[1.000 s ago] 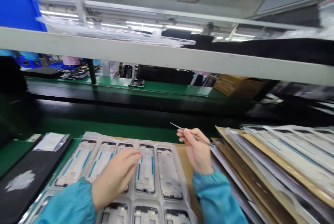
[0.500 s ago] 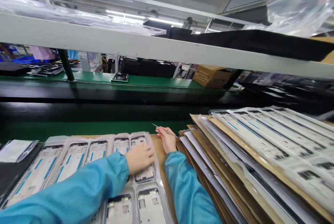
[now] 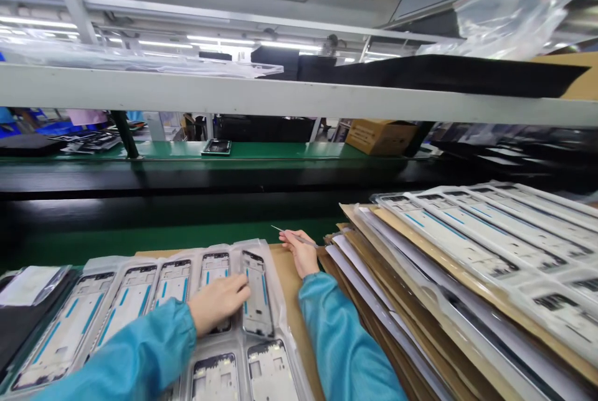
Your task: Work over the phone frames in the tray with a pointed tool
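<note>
My left hand point(image 3: 219, 302) reaches over a clear plastic tray point(image 3: 286, 325), fingers bent at the left edge of a phone frame point(image 3: 258, 301) with blue strips. That frame lies askew in its slot; my thumb is hidden, and the fingertips seem to pinch its edge. Other phone frames point(image 3: 63, 332) rest in the same tray, several with blue strips. Right of the tray, my right hand point(image 3: 301, 254) is closed around thin metal tweezers point(image 3: 304, 240), whose tip points up and left.
On the right rises a tall stack of cardboard sheets point(image 3: 402, 292) and trays, topped by a tray of phone frames point(image 3: 467, 233). A black item with a clear bag point(image 3: 35, 286) lies at left. Beyond are a dark conveyor point(image 3: 187, 211), a white shelf beam point(image 3: 233, 96) and a cardboard box point(image 3: 380, 136).
My left hand has moved left, uncovering the right-hand phone frame, which now sits askew with blue strips showing. My right hand keeps the tweezers in nearly the same place. The view has tilted slightly.
</note>
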The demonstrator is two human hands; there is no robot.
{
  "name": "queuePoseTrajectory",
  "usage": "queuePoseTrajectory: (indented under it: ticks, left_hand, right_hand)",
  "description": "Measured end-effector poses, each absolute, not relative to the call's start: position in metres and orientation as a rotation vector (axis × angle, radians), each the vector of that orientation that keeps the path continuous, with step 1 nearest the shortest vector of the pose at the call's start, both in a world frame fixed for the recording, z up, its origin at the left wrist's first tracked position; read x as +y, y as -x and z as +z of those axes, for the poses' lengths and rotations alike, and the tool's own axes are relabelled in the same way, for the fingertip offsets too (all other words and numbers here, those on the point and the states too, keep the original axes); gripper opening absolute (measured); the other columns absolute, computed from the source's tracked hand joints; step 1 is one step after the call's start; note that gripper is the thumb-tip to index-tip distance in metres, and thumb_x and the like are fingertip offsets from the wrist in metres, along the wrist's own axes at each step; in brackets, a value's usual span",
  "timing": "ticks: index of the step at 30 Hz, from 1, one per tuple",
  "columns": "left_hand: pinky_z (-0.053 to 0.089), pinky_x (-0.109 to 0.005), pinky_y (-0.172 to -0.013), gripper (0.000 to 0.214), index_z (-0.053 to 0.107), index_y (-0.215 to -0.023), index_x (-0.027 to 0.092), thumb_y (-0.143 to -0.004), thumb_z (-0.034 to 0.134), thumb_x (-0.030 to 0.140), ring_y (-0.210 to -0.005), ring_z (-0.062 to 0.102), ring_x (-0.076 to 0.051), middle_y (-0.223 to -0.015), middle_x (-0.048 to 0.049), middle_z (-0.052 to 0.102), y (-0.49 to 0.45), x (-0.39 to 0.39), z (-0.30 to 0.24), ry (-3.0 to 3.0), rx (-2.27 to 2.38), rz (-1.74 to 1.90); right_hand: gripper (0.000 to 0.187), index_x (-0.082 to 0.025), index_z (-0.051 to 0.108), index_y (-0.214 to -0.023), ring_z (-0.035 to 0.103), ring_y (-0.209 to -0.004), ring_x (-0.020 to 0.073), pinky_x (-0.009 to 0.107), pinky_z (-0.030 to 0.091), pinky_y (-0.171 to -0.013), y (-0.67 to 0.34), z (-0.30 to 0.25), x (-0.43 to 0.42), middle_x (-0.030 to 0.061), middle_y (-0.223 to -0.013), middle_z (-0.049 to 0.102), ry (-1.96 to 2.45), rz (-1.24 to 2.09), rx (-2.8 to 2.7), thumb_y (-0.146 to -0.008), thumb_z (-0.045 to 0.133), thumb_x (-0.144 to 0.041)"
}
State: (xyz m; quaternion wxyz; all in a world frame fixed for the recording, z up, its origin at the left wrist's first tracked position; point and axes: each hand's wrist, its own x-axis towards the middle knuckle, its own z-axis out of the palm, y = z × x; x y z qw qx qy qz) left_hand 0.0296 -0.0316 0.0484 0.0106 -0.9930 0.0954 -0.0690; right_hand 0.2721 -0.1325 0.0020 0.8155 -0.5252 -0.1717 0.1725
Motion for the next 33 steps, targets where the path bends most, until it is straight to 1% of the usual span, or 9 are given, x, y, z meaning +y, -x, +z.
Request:
queuePoseTrajectory:
  ticks: [3, 6, 7, 9, 11, 16, 20, 27, 33]
  left_hand:
    - [0.05, -0.031, -0.077, 0.025, 0.057, -0.095, 0.014, -0.081, 0.048, -0.006, -0.088, 0.059, -0.021, -0.102, -0.0078, 0.06, -0.03, -0.044, 0.037, 3.194, 0.043, -0.173]
    - [0.048, -0.035, -0.093, 0.016, 0.058, -0.102, 0.017, -0.09, 0.051, 0.011, -0.104, 0.056, -0.022, -0.112, -0.0064, 0.06, -0.039, -0.052, 0.035, 3.248, -0.332, -0.217]
    - [0.044, -0.039, -0.1, 0.019, 0.056, -0.111, 0.017, -0.093, 0.053, 0.022, -0.115, 0.051, -0.025, -0.123, -0.0088, 0.056, -0.043, -0.052, 0.034, 3.247, -0.469, -0.257]
    - [0.037, -0.05, -0.108, 0.051, 0.049, -0.127, 0.013, -0.091, 0.057, 0.047, -0.13, 0.037, -0.034, -0.139, -0.0155, 0.044, -0.051, -0.048, 0.031, 3.231, -0.712, -0.31]
    - [0.033, -0.052, -0.111, 0.06, 0.047, -0.131, 0.011, -0.091, 0.052, 0.055, -0.134, 0.032, -0.035, -0.144, -0.0171, 0.04, -0.056, -0.045, 0.027, 3.227, -0.846, -0.358]
    - [0.033, -0.042, -0.112, 0.05, 0.052, -0.125, 0.012, -0.09, 0.055, 0.049, -0.128, 0.037, -0.028, -0.138, -0.0119, 0.047, -0.062, -0.049, 0.022, 3.295, -0.863, -0.454]
    - [0.035, -0.041, -0.109, 0.046, 0.055, -0.119, 0.014, -0.086, 0.063, 0.046, -0.126, 0.039, -0.026, -0.135, -0.0093, 0.05, -0.07, -0.067, 0.019, 3.417, -0.722, -0.478]
    - [0.042, -0.043, -0.097, 0.031, 0.058, -0.103, 0.015, -0.081, 0.074, 0.029, -0.113, 0.047, -0.028, -0.122, -0.0102, 0.053, -0.086, -0.08, 0.016, 3.61, -0.589, -0.477]
    - [0.044, -0.036, -0.094, 0.029, 0.053, -0.112, 0.015, -0.086, 0.066, 0.014, -0.106, 0.05, -0.023, -0.116, -0.0082, 0.053, -0.098, -0.076, 0.016, 3.577, -0.64, -0.561]
  right_hand:
    - [0.039, -0.015, 0.07, -0.068, 0.07, -0.072, 0.0222, 0.026, 0.056, -0.054, -0.267, 0.008, -0.134, 0.0107, -0.078, 0.073, 1.135, 0.386, -0.369, -0.05, 0.091, -0.043]
    - [0.038, -0.015, 0.072, -0.07, 0.069, -0.069, 0.018, 0.02, 0.056, -0.054, -0.266, 0.008, -0.137, 0.0083, -0.075, 0.072, 1.13, 0.419, -0.356, -0.048, 0.092, -0.038]
    - [0.039, -0.015, 0.073, -0.071, 0.069, -0.07, 0.0168, 0.017, 0.056, -0.055, -0.269, 0.005, -0.137, 0.0075, -0.076, 0.072, 1.124, 0.415, -0.344, -0.047, 0.093, -0.037]
    - [0.043, -0.014, 0.073, -0.071, 0.07, -0.072, 0.0185, 0.017, 0.058, -0.057, -0.275, -0.001, -0.134, 0.0091, -0.079, 0.073, 1.134, 0.435, -0.363, -0.042, 0.095, -0.038]
    - [0.046, -0.015, 0.073, -0.07, 0.071, -0.073, 0.0189, 0.015, 0.058, -0.057, -0.28, -0.008, -0.131, 0.0096, -0.079, 0.073, 1.137, 0.457, -0.367, -0.04, 0.095, -0.041]
    - [0.048, -0.015, 0.072, -0.069, 0.07, -0.071, 0.0184, 0.015, 0.058, -0.055, -0.279, -0.009, -0.13, 0.0096, -0.078, 0.073, 1.155, 0.474, -0.346, -0.038, 0.097, -0.042]
    - [0.048, -0.016, 0.071, -0.067, 0.068, -0.067, 0.0147, 0.014, 0.056, -0.053, -0.272, 0.013, -0.135, 0.0064, -0.074, 0.073, 1.117, 0.457, -0.344, -0.035, 0.098, -0.04]
    - [0.042, -0.016, 0.067, -0.067, 0.067, -0.069, 0.0177, 0.022, 0.054, -0.055, -0.253, 0.027, -0.162, 0.0088, -0.078, 0.072, 1.22, 0.517, -0.491, -0.053, 0.093, -0.044]
    - [0.042, -0.018, 0.062, -0.065, 0.065, -0.061, 0.0175, 0.025, 0.052, -0.052, -0.243, 0.01, -0.187, 0.0059, -0.072, 0.071, 1.263, 0.574, -0.532, -0.059, 0.09, -0.049]
